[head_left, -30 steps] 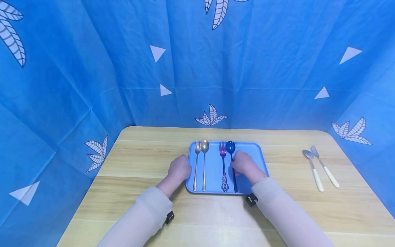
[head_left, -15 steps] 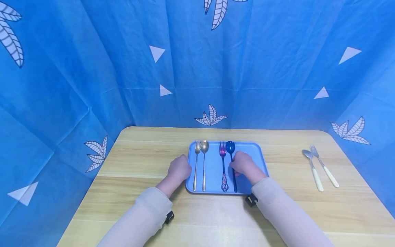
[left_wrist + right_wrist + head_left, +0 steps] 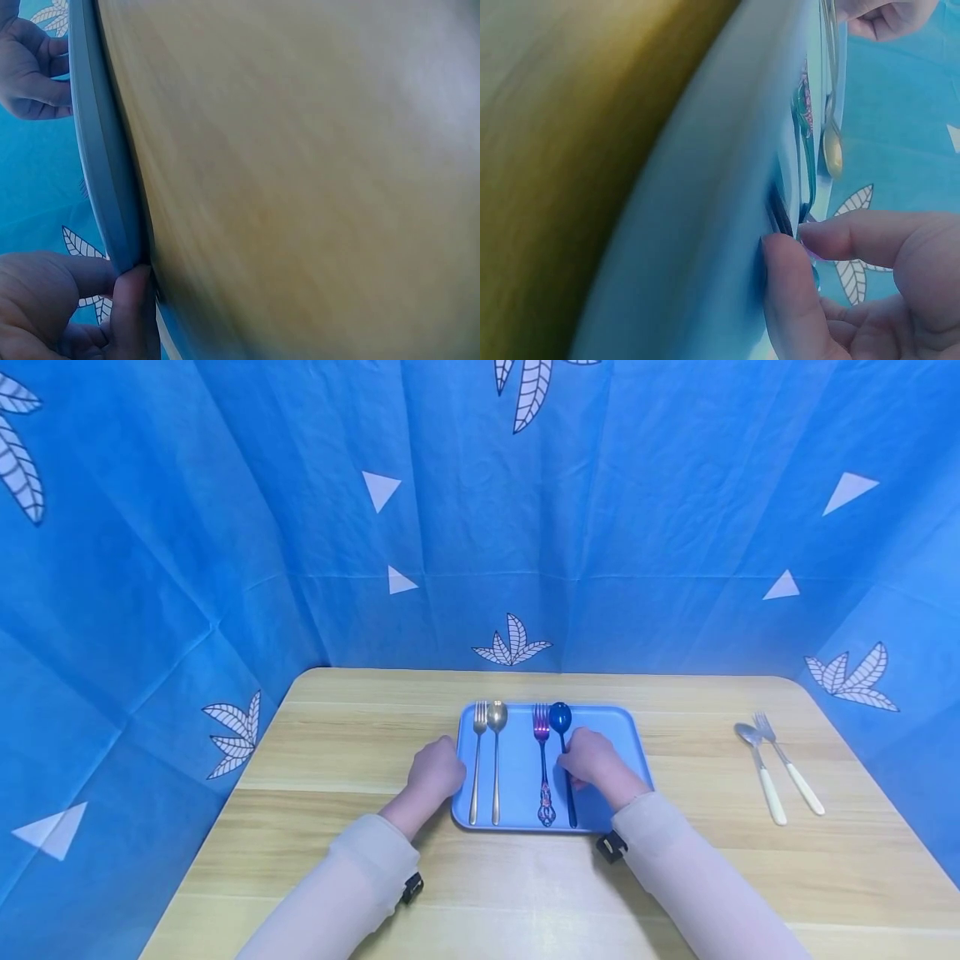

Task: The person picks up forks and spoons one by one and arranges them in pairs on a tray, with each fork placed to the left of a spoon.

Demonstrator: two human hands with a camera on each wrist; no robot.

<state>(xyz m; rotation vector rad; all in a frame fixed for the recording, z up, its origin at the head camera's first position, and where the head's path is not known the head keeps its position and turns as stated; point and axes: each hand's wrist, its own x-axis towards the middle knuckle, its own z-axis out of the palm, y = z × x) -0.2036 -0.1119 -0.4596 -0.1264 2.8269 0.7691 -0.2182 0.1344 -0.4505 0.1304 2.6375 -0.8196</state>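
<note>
Look, a glossy, dark-blue, oval-bowled spoon (image 3: 560,718), slim handle pinched in the right hand (image 3: 591,757); the left hand (image 3: 437,768) grips the smooth, round-cornered tray (image 3: 519,768).

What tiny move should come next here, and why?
Probably, the right hand should release the blue spoon: it already lies beside the purple fork on the blue tray, while a white-handled spoon and white-handled fork lie on the table.
</note>
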